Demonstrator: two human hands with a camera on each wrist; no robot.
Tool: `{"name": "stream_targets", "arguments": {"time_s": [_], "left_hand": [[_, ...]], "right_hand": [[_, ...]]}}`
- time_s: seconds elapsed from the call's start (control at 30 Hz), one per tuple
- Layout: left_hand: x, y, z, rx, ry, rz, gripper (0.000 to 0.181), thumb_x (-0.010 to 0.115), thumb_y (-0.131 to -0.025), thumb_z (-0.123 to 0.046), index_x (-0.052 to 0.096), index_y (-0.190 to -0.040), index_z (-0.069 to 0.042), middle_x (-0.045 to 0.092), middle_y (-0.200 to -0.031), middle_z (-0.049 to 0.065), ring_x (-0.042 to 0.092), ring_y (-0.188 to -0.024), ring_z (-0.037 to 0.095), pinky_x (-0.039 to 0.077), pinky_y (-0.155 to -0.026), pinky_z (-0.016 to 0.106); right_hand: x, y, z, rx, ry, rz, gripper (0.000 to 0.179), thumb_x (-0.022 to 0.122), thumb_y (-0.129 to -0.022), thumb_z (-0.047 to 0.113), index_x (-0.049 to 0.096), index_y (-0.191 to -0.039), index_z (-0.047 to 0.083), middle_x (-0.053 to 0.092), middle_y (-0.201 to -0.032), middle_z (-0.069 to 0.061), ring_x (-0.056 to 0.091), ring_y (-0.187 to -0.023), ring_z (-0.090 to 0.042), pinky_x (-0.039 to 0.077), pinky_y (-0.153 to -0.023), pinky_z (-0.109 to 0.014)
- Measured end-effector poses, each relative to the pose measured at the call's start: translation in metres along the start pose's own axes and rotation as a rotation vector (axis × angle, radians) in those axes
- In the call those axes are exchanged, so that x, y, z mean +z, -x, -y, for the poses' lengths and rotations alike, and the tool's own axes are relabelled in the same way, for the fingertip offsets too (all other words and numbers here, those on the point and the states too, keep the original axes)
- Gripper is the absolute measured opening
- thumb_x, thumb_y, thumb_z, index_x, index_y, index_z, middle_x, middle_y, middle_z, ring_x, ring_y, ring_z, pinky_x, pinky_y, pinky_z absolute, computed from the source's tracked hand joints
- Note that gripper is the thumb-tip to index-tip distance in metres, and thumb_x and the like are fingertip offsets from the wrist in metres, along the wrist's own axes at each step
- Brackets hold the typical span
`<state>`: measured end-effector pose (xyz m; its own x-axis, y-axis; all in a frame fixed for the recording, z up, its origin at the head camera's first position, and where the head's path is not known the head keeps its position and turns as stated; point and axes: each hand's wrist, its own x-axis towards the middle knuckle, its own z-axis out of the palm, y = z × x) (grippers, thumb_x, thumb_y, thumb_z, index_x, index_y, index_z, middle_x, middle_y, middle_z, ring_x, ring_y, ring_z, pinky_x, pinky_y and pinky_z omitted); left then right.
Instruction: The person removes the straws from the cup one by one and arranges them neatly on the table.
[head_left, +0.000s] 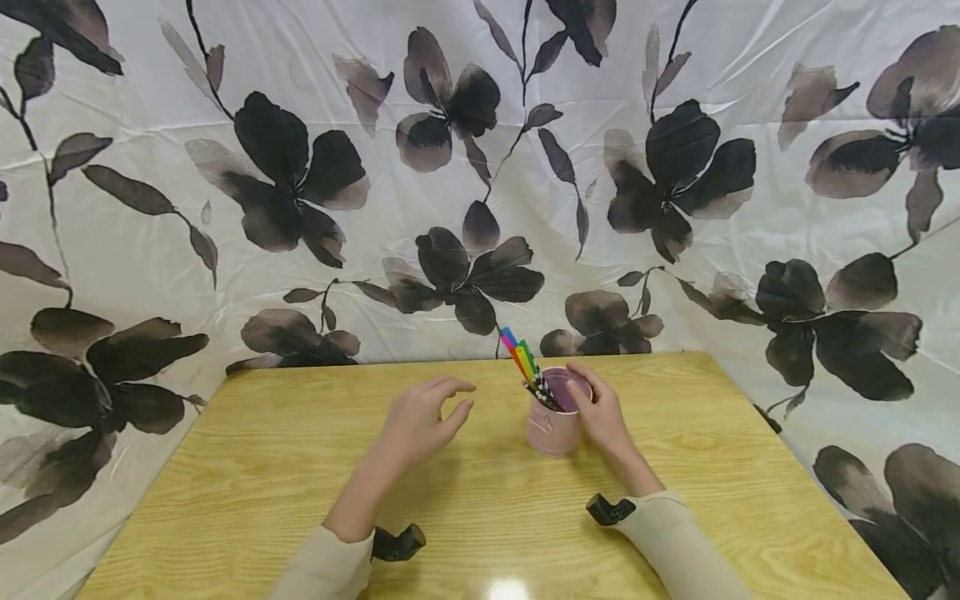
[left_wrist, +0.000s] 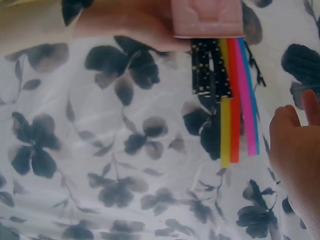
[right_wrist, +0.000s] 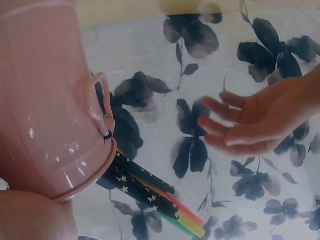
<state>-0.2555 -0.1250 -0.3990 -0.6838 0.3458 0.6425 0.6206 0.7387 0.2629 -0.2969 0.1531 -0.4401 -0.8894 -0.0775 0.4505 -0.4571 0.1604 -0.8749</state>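
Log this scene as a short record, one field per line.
Container: pink cup, upright
Contents: pens, ends up, leaning toward the cup's left side
Pen colours: blue, pink, red, yellow, green ends; black lower parts with white specks
Right hand: grips the cup at its rim and right side
Left hand: holds nothing, left of the cup
Surface: wood-grain table
Backdrop: white cloth with dark flowers

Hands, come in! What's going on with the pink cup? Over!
Right hand gripping pink pen cup near its rim. Left hand empty, apart from cup. Star-patterned pens inside, leaning left. Nothing visible between left hand and cup.
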Motion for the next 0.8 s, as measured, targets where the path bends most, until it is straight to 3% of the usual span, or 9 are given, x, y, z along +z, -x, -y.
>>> {"name": "stream_targets", "arguments": {"time_s": [0.17,0.43,0.6,0.7,0.8], "left_hand": [[0.014,-0.013,-0.015,-0.003,0.090,-0.081,0.021,0.057,-0.084,-0.031,0.065,-0.100,-0.019,0.062,-0.095,-0.008,0.059,-0.079,0.009,0.047,-0.059,0.025],[0.033,-0.032,-0.034,-0.144,0.400,-0.183,0.024,0.062,-0.082,-0.026,0.064,-0.104,-0.016,0.064,-0.095,-0.004,0.061,-0.074,0.007,0.050,-0.059,0.029],[0.039,-0.040,-0.037,-0.195,0.535,-0.218,0.023,0.063,-0.082,-0.022,0.065,-0.102,-0.012,0.065,-0.091,-0.003,0.061,-0.072,0.006,0.050,-0.060,0.025],[0.043,-0.043,-0.038,-0.219,0.597,-0.229,0.020,0.064,-0.082,-0.021,0.066,-0.099,-0.011,0.065,-0.090,-0.003,0.061,-0.072,0.008,0.050,-0.060,0.025],[0.047,-0.046,-0.040,-0.243,0.647,-0.243,0.019,0.065,-0.081,-0.021,0.067,-0.096,-0.011,0.066,-0.089,-0.003,0.062,-0.071,0.008,0.051,-0.060,0.025]], "right_hand": [[0.005,0.002,-0.002,-0.019,0.001,-0.069,0.032,0.051,-0.087,0.000,0.050,-0.119,-0.006,0.052,-0.115,-0.024,0.050,-0.104,-0.033,0.043,-0.079,-0.015],[0.011,0.000,-0.003,-0.039,-0.024,-0.104,0.033,0.045,-0.086,-0.006,0.047,-0.120,-0.010,0.048,-0.118,-0.026,0.046,-0.108,-0.035,0.041,-0.081,-0.014],[0.014,0.001,-0.004,0.002,0.024,-0.142,0.034,0.045,-0.087,-0.002,0.049,-0.121,-0.005,0.049,-0.120,-0.021,0.047,-0.110,-0.029,0.041,-0.087,-0.030],[0.015,0.002,-0.015,0.026,0.037,-0.164,0.034,0.044,-0.088,-0.001,0.050,-0.121,0.000,0.051,-0.120,-0.016,0.047,-0.110,-0.026,0.039,-0.089,-0.040],[0.016,0.002,-0.027,0.026,0.054,-0.191,0.035,0.042,-0.087,-0.002,0.052,-0.120,0.002,0.052,-0.119,-0.013,0.047,-0.110,-0.025,0.038,-0.090,-0.042]]}}
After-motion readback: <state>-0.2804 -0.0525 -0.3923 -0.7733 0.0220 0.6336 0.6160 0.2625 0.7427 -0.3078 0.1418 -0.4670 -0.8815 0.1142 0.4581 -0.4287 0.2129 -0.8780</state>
